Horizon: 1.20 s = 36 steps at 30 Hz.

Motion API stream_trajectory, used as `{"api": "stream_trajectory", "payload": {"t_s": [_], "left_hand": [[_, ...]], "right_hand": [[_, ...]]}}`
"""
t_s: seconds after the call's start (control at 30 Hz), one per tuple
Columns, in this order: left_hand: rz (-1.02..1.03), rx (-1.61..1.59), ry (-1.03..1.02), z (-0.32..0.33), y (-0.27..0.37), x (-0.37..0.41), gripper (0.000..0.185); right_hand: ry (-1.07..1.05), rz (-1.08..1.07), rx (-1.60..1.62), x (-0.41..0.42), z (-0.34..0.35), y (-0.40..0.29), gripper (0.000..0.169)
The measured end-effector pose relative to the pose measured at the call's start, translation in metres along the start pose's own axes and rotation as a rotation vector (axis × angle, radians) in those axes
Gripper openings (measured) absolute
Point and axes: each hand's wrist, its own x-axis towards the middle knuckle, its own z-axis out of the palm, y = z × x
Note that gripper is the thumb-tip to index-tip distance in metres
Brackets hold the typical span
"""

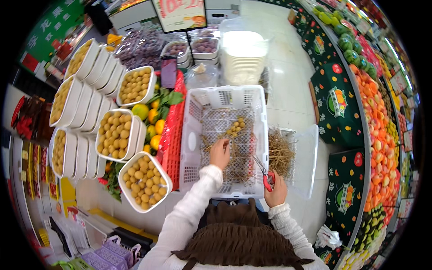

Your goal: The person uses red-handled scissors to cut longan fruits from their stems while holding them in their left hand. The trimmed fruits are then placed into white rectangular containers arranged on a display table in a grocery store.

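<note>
A white plastic crate (pixel 224 90) stands right before me, with thin dry twigs and a small bunch of longans (pixel 237 127) on its latticed floor. My left hand (pixel 220 154) reaches into the crate, fingers bent, just below the bunch. Whether it pinches a stem is hidden. At the crate's right rim my right hand (pixel 277 192) grips red-handled scissors (pixel 266 179), whose slim blades point up and left over the crate. A white tub (pixel 168 175) filled with loose longans sits tilted left of the crate.
More longan tubs (pixel 115 134) and stacked tubs (pixel 79 104) stand left, beside a red basket (pixel 172 148) with oranges (pixel 155 141). Beyond the crate is a tall stack of white containers (pixel 243 60). Cut twigs (pixel 279 152) lie to the right, near a clear lid (pixel 308 162).
</note>
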Motion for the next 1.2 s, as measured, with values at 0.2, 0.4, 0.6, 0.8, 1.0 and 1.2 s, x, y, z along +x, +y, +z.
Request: {"api": "stream_trajectory", "payload": {"t_s": [0.2,0.4,0.6,0.8,1.0,1.2], "left_hand": [[-0.078,0.260,-0.168,0.088,-0.121,0.084,0.030],[-0.043,0.497,-0.670,0.095,-0.115,0.117,0.044],[0.002,0.739,-0.705,0.095,-0.095,0.112,0.048],[0.000,0.793,-0.676,0.097,-0.094,0.100,0.056],[-0.162,0.568,-0.587,0.062,-0.054,0.084,0.046],[-0.808,-0.336,-0.477,0.022,-0.051,0.023,0.048]], "right_hand": [[0.081,0.089,0.024,-0.024,-0.015,0.010,0.060],[0.103,0.293,0.006,-0.060,-0.025,0.022,0.059],[0.096,0.284,0.048,-0.054,-0.023,0.022,0.059],[0.100,0.245,0.056,-0.049,-0.023,0.024,0.059],[0.083,0.169,0.034,-0.040,-0.023,0.020,0.060],[-0.126,0.016,-0.001,-0.015,-0.015,0.005,0.055]]}}
